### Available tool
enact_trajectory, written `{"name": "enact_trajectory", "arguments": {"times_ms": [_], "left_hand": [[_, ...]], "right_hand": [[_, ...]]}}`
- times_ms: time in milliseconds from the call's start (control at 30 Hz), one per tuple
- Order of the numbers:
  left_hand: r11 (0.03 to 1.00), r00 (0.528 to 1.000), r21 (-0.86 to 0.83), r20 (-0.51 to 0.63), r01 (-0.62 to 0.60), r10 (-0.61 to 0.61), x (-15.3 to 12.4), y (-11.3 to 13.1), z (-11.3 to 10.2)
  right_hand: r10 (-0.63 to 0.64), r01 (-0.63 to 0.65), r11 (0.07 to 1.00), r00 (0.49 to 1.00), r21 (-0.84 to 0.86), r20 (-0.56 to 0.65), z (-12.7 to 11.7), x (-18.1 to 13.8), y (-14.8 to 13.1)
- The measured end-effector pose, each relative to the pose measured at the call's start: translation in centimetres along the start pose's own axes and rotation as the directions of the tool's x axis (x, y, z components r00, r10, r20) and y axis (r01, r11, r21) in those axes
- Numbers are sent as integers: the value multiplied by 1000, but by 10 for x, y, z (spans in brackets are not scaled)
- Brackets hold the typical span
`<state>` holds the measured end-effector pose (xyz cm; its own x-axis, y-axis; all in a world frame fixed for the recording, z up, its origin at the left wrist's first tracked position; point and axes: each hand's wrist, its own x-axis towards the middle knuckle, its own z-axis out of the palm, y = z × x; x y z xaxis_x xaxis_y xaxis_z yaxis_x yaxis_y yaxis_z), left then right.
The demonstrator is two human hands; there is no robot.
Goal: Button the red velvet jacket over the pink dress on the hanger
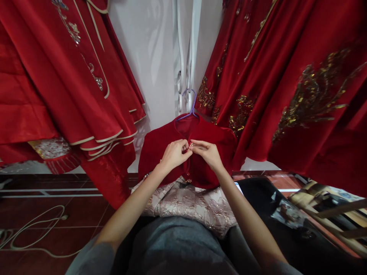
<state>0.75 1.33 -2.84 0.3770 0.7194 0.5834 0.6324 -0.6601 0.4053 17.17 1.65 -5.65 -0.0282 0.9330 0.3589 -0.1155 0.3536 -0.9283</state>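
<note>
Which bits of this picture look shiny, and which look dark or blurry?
In the head view, gold decoration at right glints; the black surface at lower right is dim; the far right edge looks smeared; the fastening between left hand and right hand is unclear.

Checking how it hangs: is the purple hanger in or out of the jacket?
In: the hanger slopes into the jacket below its hook.

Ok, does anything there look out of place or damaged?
One thing: a loose white cable lies in untidy loops on the dark red tiled floor at left, which looks stray. The short red velvety jacket on its thin purple hanger shows no visible damage, though the left hand and right hand hide part of its front.
</note>
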Motion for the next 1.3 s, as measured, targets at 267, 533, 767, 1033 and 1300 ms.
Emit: {"name": "enact_trajectory", "arguments": {"times_ms": [267,533,767,1033,1300], "left_hand": [[998,998,60,64,-8,4,-2,-1,1],[914,959,-304,-2,268,-282,-42,-15,8],[880,903,-282,-89,383,-421,-61,-39,-12],[941,940,143,109,308,-324,-41,-53,-42],[902,902,174,111,396,-417,-70,-61,-22]], "right_hand": [[-47,48,998,999,-41,20,3,1,14],[-281,309,896,951,-319,132,12,-29,31],[-164,76,864,977,-498,-136,27,-32,59],[47,3,924,991,-382,122,18,-31,41],[153,62,886,897,-459,415,12,-37,34]]}}
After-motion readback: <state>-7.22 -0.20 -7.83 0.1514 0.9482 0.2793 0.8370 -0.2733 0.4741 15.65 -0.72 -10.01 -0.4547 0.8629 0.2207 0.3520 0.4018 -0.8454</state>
